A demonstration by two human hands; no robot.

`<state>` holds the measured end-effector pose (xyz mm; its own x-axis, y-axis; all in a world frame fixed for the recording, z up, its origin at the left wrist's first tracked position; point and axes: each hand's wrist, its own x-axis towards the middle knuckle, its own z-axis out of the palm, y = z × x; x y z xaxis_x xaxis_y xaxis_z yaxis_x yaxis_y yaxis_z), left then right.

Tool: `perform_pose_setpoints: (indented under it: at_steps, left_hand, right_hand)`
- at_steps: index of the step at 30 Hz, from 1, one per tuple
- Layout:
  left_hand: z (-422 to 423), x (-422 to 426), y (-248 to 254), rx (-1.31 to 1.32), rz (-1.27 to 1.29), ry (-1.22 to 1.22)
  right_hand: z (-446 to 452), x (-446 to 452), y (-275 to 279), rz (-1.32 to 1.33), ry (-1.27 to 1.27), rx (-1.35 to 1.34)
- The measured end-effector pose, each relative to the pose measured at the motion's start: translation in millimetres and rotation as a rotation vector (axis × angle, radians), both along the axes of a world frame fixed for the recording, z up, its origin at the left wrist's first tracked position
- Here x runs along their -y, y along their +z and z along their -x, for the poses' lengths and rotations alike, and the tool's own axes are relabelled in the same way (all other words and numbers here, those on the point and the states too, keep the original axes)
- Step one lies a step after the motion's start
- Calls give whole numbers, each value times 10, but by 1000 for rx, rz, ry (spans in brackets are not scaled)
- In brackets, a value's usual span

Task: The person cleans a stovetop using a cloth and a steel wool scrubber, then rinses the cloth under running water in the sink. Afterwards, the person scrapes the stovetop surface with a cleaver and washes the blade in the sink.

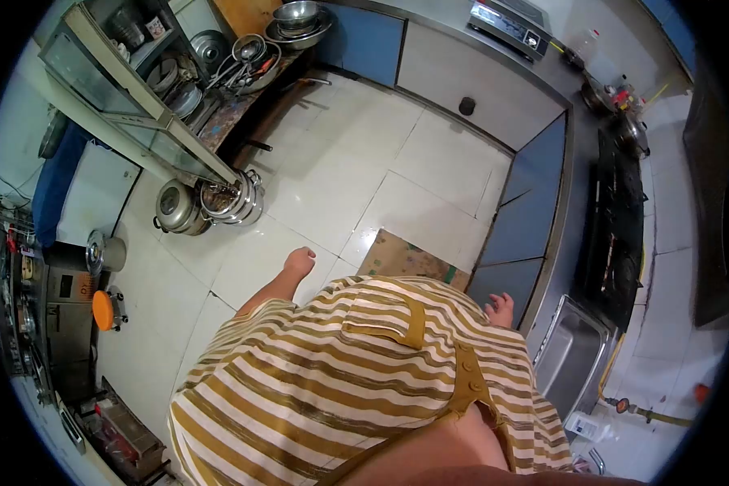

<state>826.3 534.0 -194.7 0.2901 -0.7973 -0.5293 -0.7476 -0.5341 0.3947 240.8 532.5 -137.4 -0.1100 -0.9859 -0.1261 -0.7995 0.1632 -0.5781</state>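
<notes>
Over the tiled floor, my left hand [300, 262] hangs out to the side with its fingers curled in and nothing visible in it. My right hand [500, 310] is by the counter's blue cabinet doors [506, 283], its fingers loosely bent and apart, holding nothing that shows. A brown cardboard piece [405, 257] lies on the floor between the hands, partly hidden by my striped shirt. Beyond my left hand, a steel pot [239, 202] and a lidded pot [178, 206] stand on the floor.
On the right counter are a black gas stove [611, 219] and a steel sink [571, 352]. A digital scale [510, 28] sits at the back. A glass-doored cabinet [97, 69] and a low shelf with bowls [297, 16] stand left. An orange stool [103, 310] is farther left.
</notes>
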Motion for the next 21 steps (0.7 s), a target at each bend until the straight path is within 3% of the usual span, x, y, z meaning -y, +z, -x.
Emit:
perform_pose_setpoints:
  at_steps: [5, 7, 9, 12, 15, 16, 20, 21]
  left_hand:
    - [-271, 131, -5, -82, 29, 154]
    - [-341, 52, -87, -67, 16, 169]
    - [-315, -47, -175, -53, 6, 188]
    - [-331, -116, -215, -174, -39, 355]
    - [-425, -133, -300, -200, -5, 448]
    - [-463, -123, -180, -143, 1, 475]
    - [-737, -198, -318, -82, 0, 520]
    - [-927, -343, -836, -205, 104, 633]
  right_hand:
    - [-167, 427, 146, -172, -57, 9]
    - [-171, 753, 211, -274, 97, -140]
    - [-121, 1124, 17, -356, 177, -124]
    - [-203, 1515, -216, -421, -7, 3]
    - [-541, 1946, -60, -526, 3, -117]
    - [-281, 2224, -814, -548, 158, -254]
    - [-651, 3088, -962, -665, 191, -154]
    - [-741, 3315, -979, -596, 215, -134]
